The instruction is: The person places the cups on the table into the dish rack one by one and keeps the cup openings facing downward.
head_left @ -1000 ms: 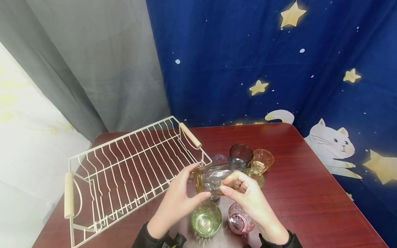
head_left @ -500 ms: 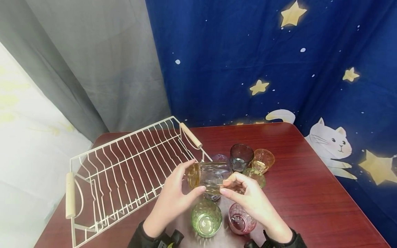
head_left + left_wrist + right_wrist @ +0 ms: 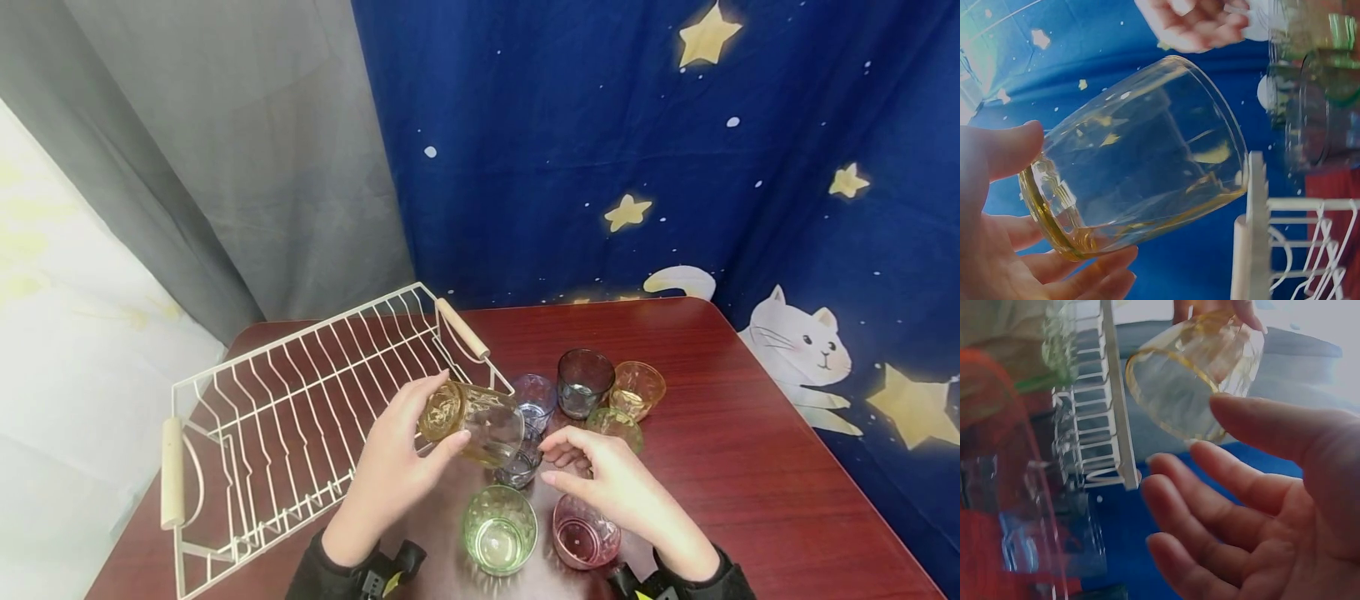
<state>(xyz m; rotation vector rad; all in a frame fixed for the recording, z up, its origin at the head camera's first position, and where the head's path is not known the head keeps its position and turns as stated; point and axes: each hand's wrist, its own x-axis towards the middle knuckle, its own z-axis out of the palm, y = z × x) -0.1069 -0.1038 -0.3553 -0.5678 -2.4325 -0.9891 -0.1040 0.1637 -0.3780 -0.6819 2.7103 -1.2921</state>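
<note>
My left hand [image 3: 401, 454] grips an amber-tinted drinking glass [image 3: 483, 423] round its thick base. The glass is tipped on its side above the table, mouth to the right; in the left wrist view the glass [image 3: 1147, 169] is see-through, with thumb and fingers on opposite sides of the base. To its right my right hand [image 3: 600, 479] is apart from the glass, fingers loosely bent with nothing in them. In the right wrist view the fingers [image 3: 1210, 506] are spread before the glass's rim. Below the hands stand a green glass [image 3: 500, 532] and a pink glass [image 3: 585, 533].
A white wire dish rack [image 3: 322, 417] with wooden handles stands at left. Behind the hands cluster a small grey glass [image 3: 517, 471], a bluish glass [image 3: 535, 400], a dark glass [image 3: 584, 383], another amber glass [image 3: 636, 390] and a yellow-green glass [image 3: 615, 427] on the red-brown table [image 3: 750, 467].
Both hands were on the amber glass before. The right hand has let go of it, and the left hand has carried it left toward the rack, turning its base toward the head camera.
</note>
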